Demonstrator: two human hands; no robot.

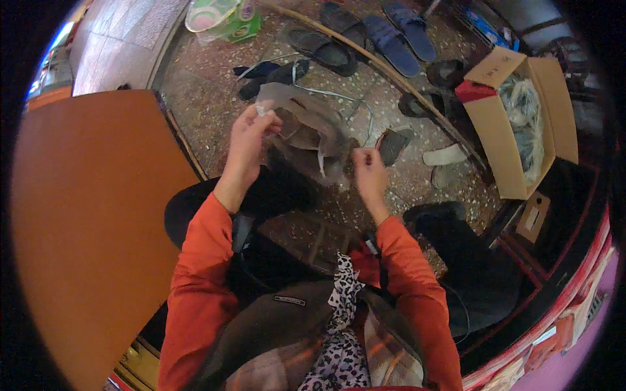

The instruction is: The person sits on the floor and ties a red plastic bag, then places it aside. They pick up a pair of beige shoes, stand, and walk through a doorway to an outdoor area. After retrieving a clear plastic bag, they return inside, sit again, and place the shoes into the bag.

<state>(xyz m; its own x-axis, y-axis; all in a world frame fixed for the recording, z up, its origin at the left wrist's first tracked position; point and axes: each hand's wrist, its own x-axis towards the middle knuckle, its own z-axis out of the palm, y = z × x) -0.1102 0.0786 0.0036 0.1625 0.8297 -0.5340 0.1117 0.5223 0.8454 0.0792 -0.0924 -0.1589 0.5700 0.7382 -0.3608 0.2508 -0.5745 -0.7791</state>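
A thin, translucent grey plastic bag (313, 127) hangs in front of me, its mouth partly spread. Pinched between the thumb and fingers of my left hand (252, 134) is the bag's upper left edge, with a small whitish bit (261, 111) of film at the fingertips. My right hand (370, 168) is beside the bag's right edge with its fingers curled in. Motion blur hides whether those fingers hold the film. Dark, flat pieces (393, 145) lie on the speckled floor (342, 203) beyond my right hand.
An open cardboard box (494, 132) with plastic-wrapped contents stands at the right. A long wooden stick (362, 54) crosses the floor. Blue slippers (391, 46), dark footwear (337, 56) and a white cord (337, 94) lie beyond the bag. An orange-brown board (93, 210) fills the left.
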